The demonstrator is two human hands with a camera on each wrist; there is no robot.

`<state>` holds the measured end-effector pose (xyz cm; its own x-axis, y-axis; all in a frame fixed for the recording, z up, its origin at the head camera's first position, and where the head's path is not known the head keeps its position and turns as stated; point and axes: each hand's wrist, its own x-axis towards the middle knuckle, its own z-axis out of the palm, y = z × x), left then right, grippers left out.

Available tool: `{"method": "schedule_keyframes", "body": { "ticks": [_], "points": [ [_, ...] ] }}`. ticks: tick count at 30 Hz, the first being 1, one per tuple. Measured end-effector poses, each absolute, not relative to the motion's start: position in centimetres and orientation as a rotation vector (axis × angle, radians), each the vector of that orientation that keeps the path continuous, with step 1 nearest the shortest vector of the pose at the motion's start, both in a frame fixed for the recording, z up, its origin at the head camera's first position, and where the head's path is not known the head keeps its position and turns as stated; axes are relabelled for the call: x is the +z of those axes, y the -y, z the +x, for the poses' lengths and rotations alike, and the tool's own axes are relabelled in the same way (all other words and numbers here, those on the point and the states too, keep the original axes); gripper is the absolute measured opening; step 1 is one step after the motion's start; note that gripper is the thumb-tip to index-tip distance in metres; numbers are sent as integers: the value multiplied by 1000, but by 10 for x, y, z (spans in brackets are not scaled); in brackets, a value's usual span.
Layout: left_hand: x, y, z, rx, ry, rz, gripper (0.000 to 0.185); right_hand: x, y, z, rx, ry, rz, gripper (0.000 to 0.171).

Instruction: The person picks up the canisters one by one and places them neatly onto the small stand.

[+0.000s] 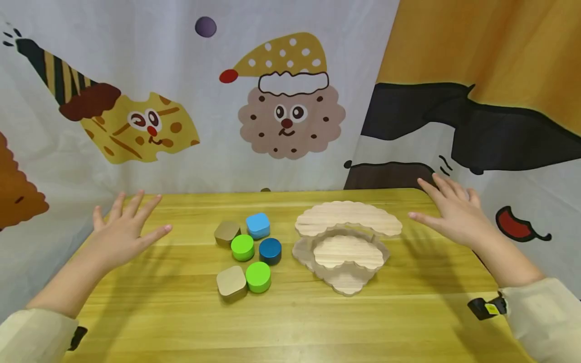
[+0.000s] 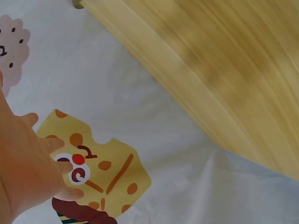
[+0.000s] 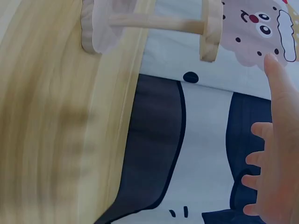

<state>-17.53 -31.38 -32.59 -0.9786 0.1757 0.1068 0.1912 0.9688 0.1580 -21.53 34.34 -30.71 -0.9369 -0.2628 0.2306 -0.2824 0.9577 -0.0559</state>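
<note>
Left grip (image 1: 119,241): one bare hand, back uppermost, fingers extended and fanned forward, thumb angled inward. Right grip (image 1: 460,214): one bare hand, back likewise in view, fingers extended, thumb pointing inward; sits higher in the head view than its pair. Forearms (image 1: 74,282), two: bare below pale sleeves (image 1: 546,320), entering from the lower corners, slanting inward. Hands well apart, both raised.

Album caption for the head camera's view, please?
Two arms flank six rounded tan, green and blue blocks beside a scalloped pale wooden stand.
</note>
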Motion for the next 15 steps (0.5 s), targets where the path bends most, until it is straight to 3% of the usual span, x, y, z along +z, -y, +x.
{"method": "schedule_keyframes", "body": {
  "ticks": [15],
  "points": [
    [-338, 275, -161, -347, 2808, -439, 78, -334, -318, -200, 408, 2681, 523, 81]
  ]
}}
